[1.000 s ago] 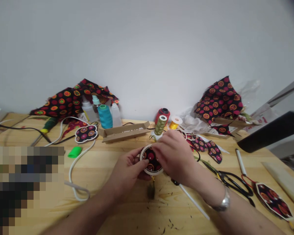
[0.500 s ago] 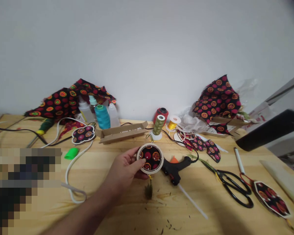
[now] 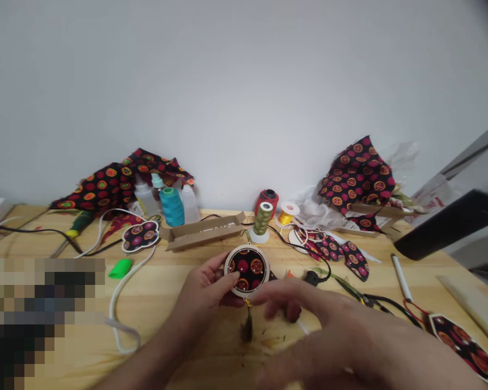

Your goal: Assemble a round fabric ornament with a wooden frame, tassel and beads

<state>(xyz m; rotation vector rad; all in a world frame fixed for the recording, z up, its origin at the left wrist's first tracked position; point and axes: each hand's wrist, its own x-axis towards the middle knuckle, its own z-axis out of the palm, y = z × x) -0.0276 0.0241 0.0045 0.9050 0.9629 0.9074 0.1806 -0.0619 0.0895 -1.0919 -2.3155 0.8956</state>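
Observation:
A round wooden pendant (image 3: 250,265) with dark patterned fabric in its middle is held upright by my left hand (image 3: 211,290), thumb on its front face. A thread loop tops it, and a dark green tassel (image 3: 247,327) hangs from yellow thread below. My right hand (image 3: 309,319) reaches in from the right with fingers apart, the fingertips close to the pendant's lower right edge; whether they touch it I cannot tell. Behind that hand, a black glue gun (image 3: 312,278) is mostly hidden. Black-handled scissors (image 3: 394,306) are partly covered by my right arm.
Thread spools stand at the back: olive (image 3: 262,222), red (image 3: 267,201), yellow (image 3: 287,214) and teal (image 3: 172,207). A cardboard tray (image 3: 205,230) lies beside them. To the left are a flower-shaped pendant (image 3: 140,236) and a white cord (image 3: 116,303). An octagonal pendant (image 3: 463,346) lies right.
My right hand has come into view from the lower right, up to the pendant, covering much of the glue gun and scissors. My left hand keeps its hold. The view has tilted slightly upward.

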